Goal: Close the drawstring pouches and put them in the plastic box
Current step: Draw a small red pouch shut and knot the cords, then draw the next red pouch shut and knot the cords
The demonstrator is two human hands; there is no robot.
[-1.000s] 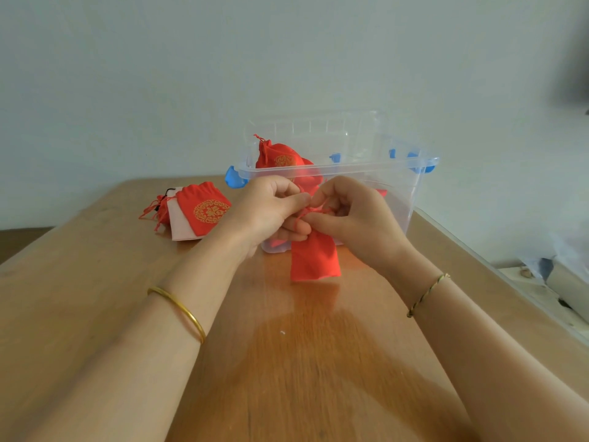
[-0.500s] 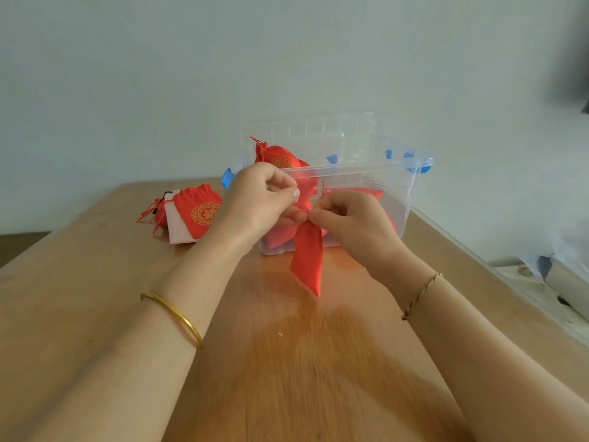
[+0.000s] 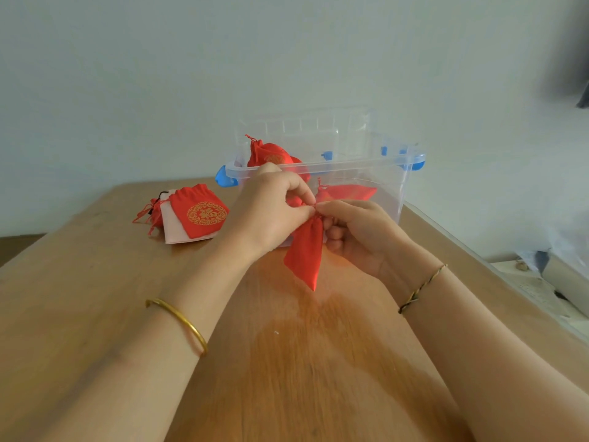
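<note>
Red glossy cloth pouch [image 3: 304, 253], cinched neck

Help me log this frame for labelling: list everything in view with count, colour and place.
table: one, brown wood
plastic box: one, clear, blue latches, table's far side
boxed pouches: two seen, red, inside plastic box
held pouch: one, red, hanging over table
emblem pouch: one, red with gold print, table left
pink pouch: one, pale pink, under emblem pouch
bangle: one, gold, left wrist
bracelet: one, braided, right wrist
left hand, right hand: two, pinching held pouch's top
</note>
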